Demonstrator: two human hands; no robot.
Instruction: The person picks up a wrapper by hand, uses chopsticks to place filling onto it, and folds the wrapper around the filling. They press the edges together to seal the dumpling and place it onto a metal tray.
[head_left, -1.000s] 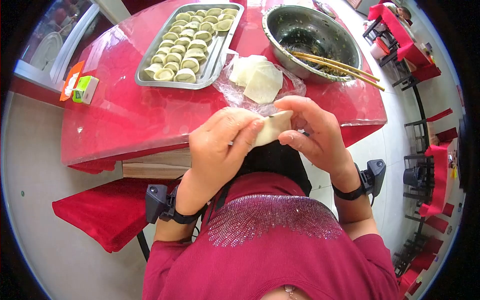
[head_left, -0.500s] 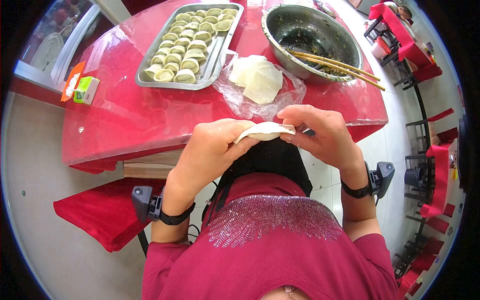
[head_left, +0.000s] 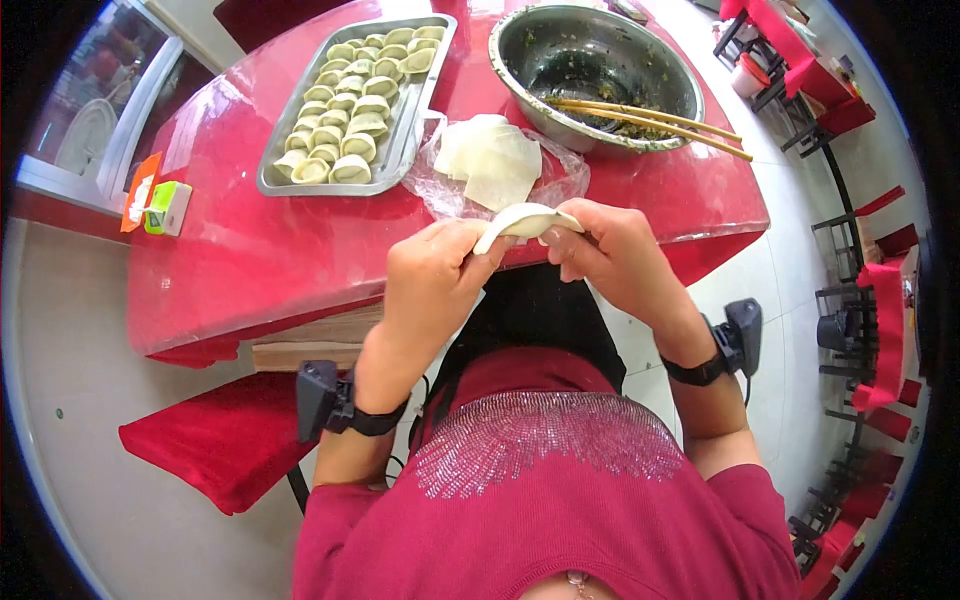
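A pale folded dumpling [head_left: 525,217] is held in front of the table edge, its middle bulging and its two ends in my fingers. My left hand [head_left: 432,270] pinches the left end between thumb and fingers. At the right end, my right hand [head_left: 610,248] is closed on the dough. Just beyond, a stack of white dumpling wrappers [head_left: 490,160] lies on a crumpled plastic bag [head_left: 565,178]. Rows of folded dumplings [head_left: 352,145] fill much of a metal tray [head_left: 405,150] at the back left.
A steel bowl [head_left: 510,75] with dark green filling on its inside stands back right, chopsticks [head_left: 660,122] across its rim. A tissue pack [head_left: 168,208] lies at the left of the red table [head_left: 240,270]. A red-covered seat [head_left: 215,440] is below.
The dumpling has risen slightly and bends more into an arch. My right hand's fingers have closed on its right end, nearer my left hand. The view has shifted a little.
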